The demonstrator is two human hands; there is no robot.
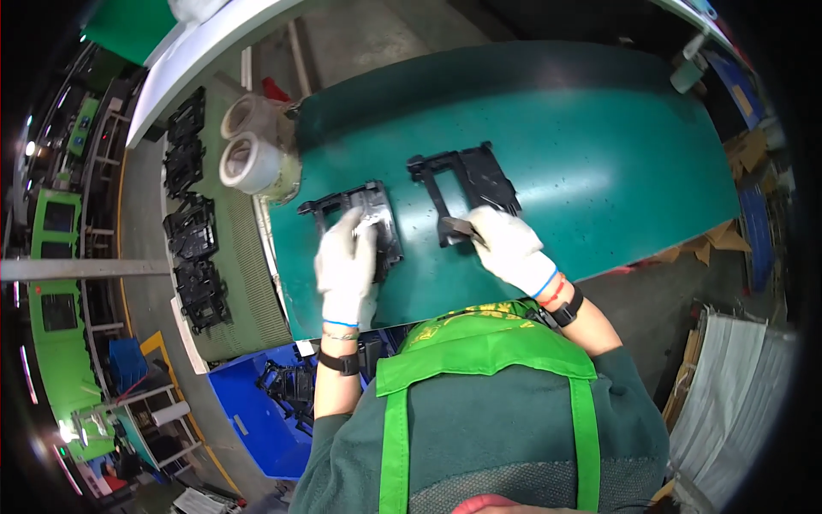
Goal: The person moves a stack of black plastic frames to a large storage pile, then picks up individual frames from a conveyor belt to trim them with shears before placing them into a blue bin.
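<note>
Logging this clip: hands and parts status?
Left hand over left black plastic frame, contact unclear. Right hand gripping dark tool at right frame. White rolls off left, clear of hands.

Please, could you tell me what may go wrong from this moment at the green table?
1. The right hand holds a grey tool at the near edge of the right frame; it might slip and scratch the plastic-looking surface.
2. The right frame lies on the table with no clamp in sight, and the left hand is at the left frame, so a push could slide it.
</note>
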